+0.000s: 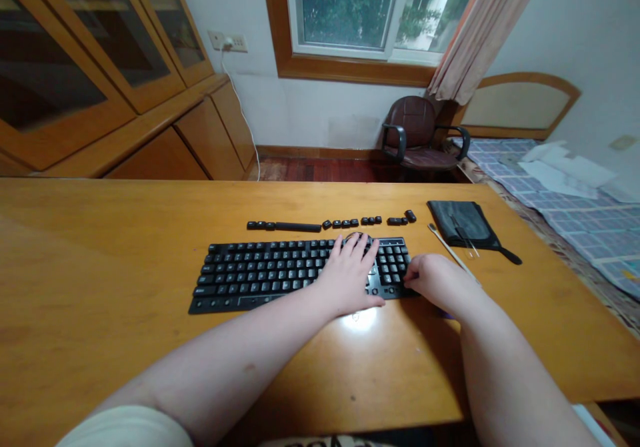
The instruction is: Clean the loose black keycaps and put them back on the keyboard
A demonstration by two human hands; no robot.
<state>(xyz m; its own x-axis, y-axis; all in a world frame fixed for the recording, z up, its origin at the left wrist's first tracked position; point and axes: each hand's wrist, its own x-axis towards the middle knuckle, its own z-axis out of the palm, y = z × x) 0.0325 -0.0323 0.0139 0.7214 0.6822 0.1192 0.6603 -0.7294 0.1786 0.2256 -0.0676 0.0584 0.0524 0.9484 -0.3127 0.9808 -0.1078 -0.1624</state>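
Observation:
A black keyboard (270,268) lies on the wooden desk, its bottom row bare of keycaps. My left hand (347,277) rests palm down across its right-hand section, fingers spread, covering the keys between the letters and the number pad. At the lower right corner of the number pad, my right hand (434,277) is closed in a pinch. Whatever its fingertips hold is hidden. Behind the keyboard runs a line of loose black keycaps (345,223), with the long space bar (299,227) among them.
Right of the keyboard lie a thin brush (453,252), a dark pouch (463,223) and slim metal tweezers (466,239) on it. A purple item (447,314) shows partly beneath my right wrist. Beyond the desk (100,253) stand a chair (417,133), cabinets and a bed.

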